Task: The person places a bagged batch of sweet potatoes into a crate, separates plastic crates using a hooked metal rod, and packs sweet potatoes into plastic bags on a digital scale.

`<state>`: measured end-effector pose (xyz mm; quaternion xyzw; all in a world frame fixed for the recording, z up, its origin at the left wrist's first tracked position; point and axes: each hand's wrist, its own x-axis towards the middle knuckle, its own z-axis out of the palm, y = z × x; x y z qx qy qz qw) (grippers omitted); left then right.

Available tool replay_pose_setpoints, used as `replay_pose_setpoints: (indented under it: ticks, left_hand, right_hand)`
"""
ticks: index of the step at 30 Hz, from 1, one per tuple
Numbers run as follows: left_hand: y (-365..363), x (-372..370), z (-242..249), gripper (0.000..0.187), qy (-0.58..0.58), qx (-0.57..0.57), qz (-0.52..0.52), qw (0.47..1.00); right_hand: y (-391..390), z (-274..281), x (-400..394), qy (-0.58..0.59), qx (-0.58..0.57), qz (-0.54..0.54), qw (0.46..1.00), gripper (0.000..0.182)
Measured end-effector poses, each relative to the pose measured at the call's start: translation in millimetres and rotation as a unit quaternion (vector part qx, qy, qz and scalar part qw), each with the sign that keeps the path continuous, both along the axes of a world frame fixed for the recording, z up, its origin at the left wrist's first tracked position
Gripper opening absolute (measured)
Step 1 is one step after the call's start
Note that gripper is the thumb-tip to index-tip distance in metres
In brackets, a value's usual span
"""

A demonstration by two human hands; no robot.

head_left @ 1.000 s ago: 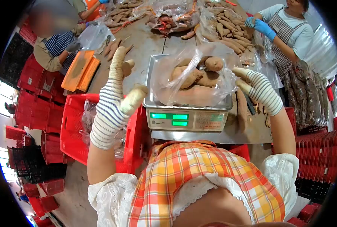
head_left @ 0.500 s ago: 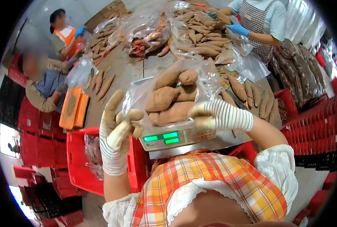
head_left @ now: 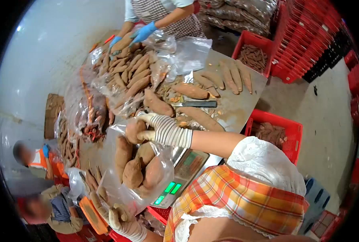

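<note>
A clear plastic bag point(head_left: 168, 160) of several large sweet potatoes point(head_left: 132, 173) rests on a digital scale point(head_left: 189, 163) with lit green displays. My right hand point(head_left: 163, 128), in a striped, cream-palmed glove, is closed around a sweet potato point(head_left: 133, 130) at the bag's far end, thumb on one side and fingers on the other. At the bag's near left edge is my left hand point(head_left: 125, 222), gloved the same way. Its index finger is stretched out while the other fingers curl against the plastic. A black-handled knife point(head_left: 199, 104) lies on the table beyond my right hand.
Loose sweet potatoes point(head_left: 190, 91) lie across the metal table point(head_left: 244, 103), with a larger heap point(head_left: 135, 70) farther back. A person in blue gloves point(head_left: 145, 32) handles that heap; two people work at the left. Red crates point(head_left: 294, 135) stand beside the table.
The view has swung to the right and tilted. My right hand has moved from the bag's side to its far end and now grips a sweet potato. My left hand stays at the bag's edge.
</note>
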<state>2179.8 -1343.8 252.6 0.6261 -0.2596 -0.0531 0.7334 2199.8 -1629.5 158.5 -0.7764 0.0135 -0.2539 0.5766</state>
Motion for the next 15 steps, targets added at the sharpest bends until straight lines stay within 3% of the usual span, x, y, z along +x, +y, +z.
replay_pose_setpoints:
  ticks: [1,3,4,6,8,9,10,11,12,13,14,15]
  left_hand:
    - [-10.2,-0.2,7.2,0.055,0.056,-0.027,-0.032,0.998]
    - [-41.8,-3.2,8.5,0.069,0.034,-0.078,0.084,0.993]
    - [-32.7,4.8,6.0,0.070,0.018,-0.024,0.035,0.999]
    - [-34.9,8.8,7.7,0.070,0.028,-0.006,0.050,0.998]
    - [-31.3,15.4,7.3,0.070,0.038,0.011,0.070,0.997]
    - [-27.0,24.2,6.9,0.070,0.072,-0.086,-0.116,0.987]
    - [-27.8,25.8,5.0,0.070,0.085,-0.139,-0.206,0.965]
    - [-29.2,27.2,3.4,0.070,0.105,-0.182,-0.295,0.932]
    - [-35.7,22.4,3.3,0.071,0.036,-0.071,-0.082,0.993]
    - [-42.3,17.6,3.1,0.071,0.019,0.080,0.127,0.988]
    - [-51.4,11.1,3.8,0.070,0.027,0.119,0.205,0.971]
    - [-54.6,9.6,3.0,0.070,0.026,0.114,0.218,0.969]
  right_hand:
    - [-3.5,-9.9,3.6,-0.033,0.194,0.041,0.980,0.053]
    - [-21.8,-1.7,-5.0,-0.044,0.303,-0.045,0.951,0.050]
    - [-27.3,9.0,-22.9,-0.040,0.492,0.010,0.870,0.052]
    - [-59.1,-19.1,-25.3,-0.037,0.539,-0.015,0.841,0.054]
    - [-88.0,-38.4,-30.1,-0.054,0.551,-0.138,0.821,0.046]
    - [-93.5,-15.1,-44.3,-0.019,0.571,-0.183,0.800,0.042]
    - [-117.7,-49.8,-43.7,-0.009,0.504,-0.204,0.839,0.037]
    - [-127.7,-67.3,-44.7,0.012,0.489,-0.232,0.841,0.035]
    - [-130.9,-79.7,-45.9,0.030,0.501,-0.254,0.827,0.033]
    - [-133.4,-88.6,-46.0,0.047,0.512,-0.276,0.812,0.032]
    - [-133.5,-93.2,-45.7,0.052,0.513,-0.275,0.812,0.032]
    - [-130.9,-97.8,-45.5,0.056,0.532,-0.274,0.799,0.033]
